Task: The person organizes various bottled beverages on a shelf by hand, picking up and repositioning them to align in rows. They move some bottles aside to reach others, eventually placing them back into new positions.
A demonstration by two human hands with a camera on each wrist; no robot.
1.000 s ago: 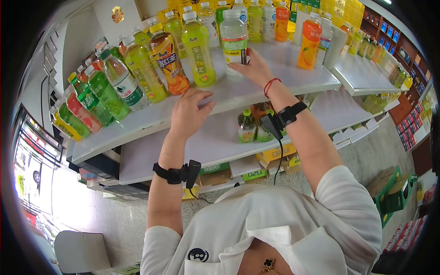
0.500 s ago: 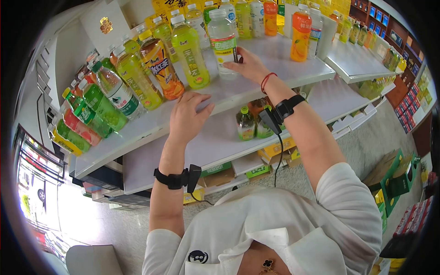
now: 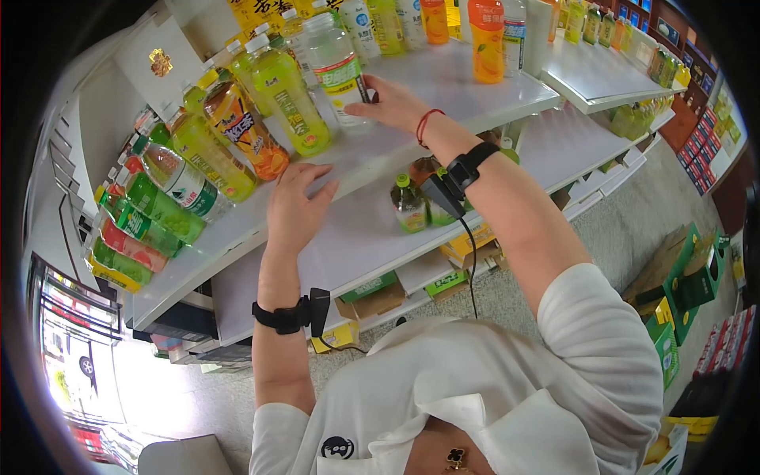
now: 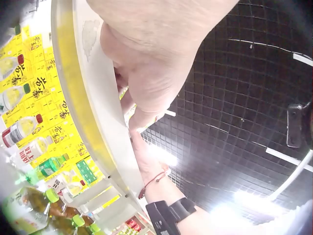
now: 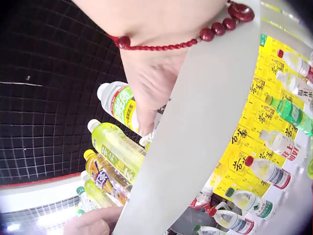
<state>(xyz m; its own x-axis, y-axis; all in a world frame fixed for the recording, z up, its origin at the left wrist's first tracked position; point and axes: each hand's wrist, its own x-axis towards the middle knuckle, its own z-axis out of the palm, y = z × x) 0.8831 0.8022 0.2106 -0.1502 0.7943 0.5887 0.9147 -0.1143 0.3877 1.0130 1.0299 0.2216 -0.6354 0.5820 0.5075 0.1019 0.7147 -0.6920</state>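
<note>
In the head view my right hand (image 3: 392,103) grips the lower part of a clear drink bottle (image 3: 328,47) with a white cap and a green-and-white label. The bottle stands upright on the white top shelf (image 3: 443,99). Just left of it is a yellow-green tea bottle (image 3: 285,95), then an iced tea bottle (image 3: 241,127) with an orange label. My left hand (image 3: 297,206) rests at the shelf's front edge below the iced tea, fingers relaxed and holding nothing. The right wrist view shows the thumb and fingers around the labelled bottle (image 5: 117,100), partly hidden by the shelf board.
More bottles line the shelf's left end, including a clear water bottle (image 3: 178,178) and a green soda bottle (image 3: 162,202). An orange juice bottle (image 3: 487,43) stands farther right. Dark-tea bottles (image 3: 409,206) sit on the lower shelf (image 3: 348,245). Green cartons (image 3: 685,277) are on the floor at right.
The head view has turned, so the shelf contents sit farther left in it. The gripped bottle has come slightly nearer the yellow-green tea bottle. My left hand stays at the shelf edge.
</note>
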